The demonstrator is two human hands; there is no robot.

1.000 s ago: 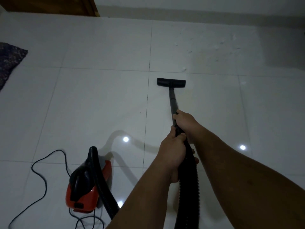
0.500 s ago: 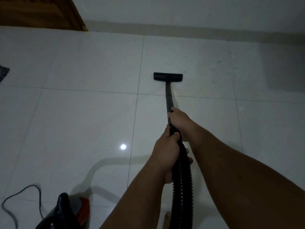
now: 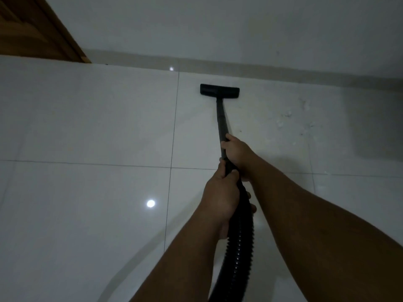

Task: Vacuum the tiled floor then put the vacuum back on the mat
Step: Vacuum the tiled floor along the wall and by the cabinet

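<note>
A black vacuum wand (image 3: 221, 118) runs forward from my hands to a flat black floor nozzle (image 3: 219, 91), which rests on the white tiled floor (image 3: 87, 127) close to the skirting. My right hand (image 3: 236, 153) grips the wand higher up. Just behind it my left hand (image 3: 220, 197) is closed around the wand where the ribbed black hose (image 3: 239, 253) begins. The hose drops toward the bottom edge. White crumbs and specks (image 3: 290, 116) lie on the tile right of the nozzle. The vacuum body and the mat are out of view.
A white wall (image 3: 218, 29) with a grey skirting strip (image 3: 261, 67) stands just beyond the nozzle. A brown wooden door (image 3: 32, 29) fills the top left corner. A dark shadow (image 3: 375, 118) covers the floor at the right.
The nozzle has been pushed forward, from mid-floor to near the skirting. My view has followed it, so the red vacuum body, its cord and the dark mat have left the frame.
</note>
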